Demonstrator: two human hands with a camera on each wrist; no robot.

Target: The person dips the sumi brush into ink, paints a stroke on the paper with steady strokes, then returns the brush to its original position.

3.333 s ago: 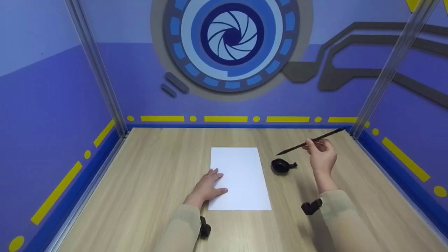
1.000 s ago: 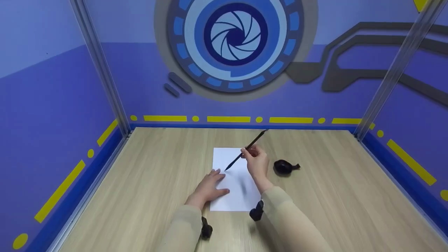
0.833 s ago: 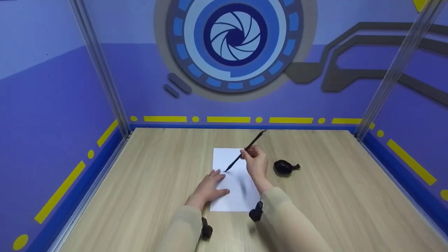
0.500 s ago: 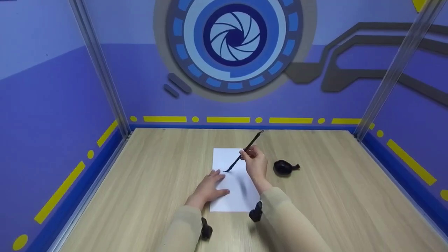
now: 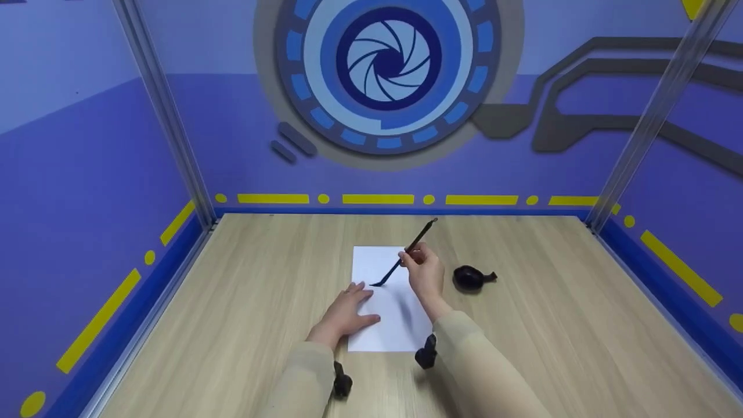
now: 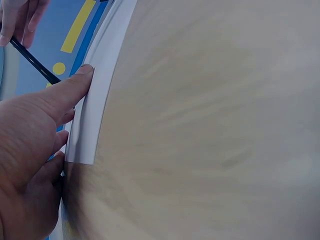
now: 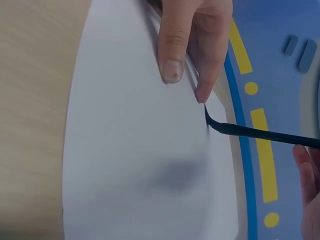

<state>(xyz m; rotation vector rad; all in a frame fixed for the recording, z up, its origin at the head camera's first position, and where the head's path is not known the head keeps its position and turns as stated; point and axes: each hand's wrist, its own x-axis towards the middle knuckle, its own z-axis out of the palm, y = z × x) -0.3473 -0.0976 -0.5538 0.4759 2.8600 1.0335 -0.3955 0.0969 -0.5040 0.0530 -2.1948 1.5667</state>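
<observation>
A white sheet of paper [image 5: 395, 337] lies upright in front of me on the wooden table. My left hand [image 5: 343, 313] rests on its left edge, thumb and fingers spread. In my right hand [image 5: 426, 276], thumb and fingers pinch a dark writing brush [image 5: 391, 271] by the middle of its shaft. The brush slants down to the left, its bristles bent against the paper just beyond the left fingertips. The right wrist view shows the brush [image 7: 265, 134] with its curved tip close to a left finger [image 7: 207, 75]. Right of the paper sits a small, round black pot [image 5: 468, 278] with a short stub.
The wooden table [image 5: 261, 278] spreads out on both sides of the paper. Blue-purple printed walls [image 5: 220, 133] with metal corner posts [image 5: 168, 116] enclose it at the back and sides. A small black device [image 5: 342, 380] hangs at the left cuff, another [image 5: 426, 352] at the right.
My right hand has carried the brush left from near the black pot to the paper. Over the last second its tip has come down and the bristles have bent leftward. My left hand stays put.
</observation>
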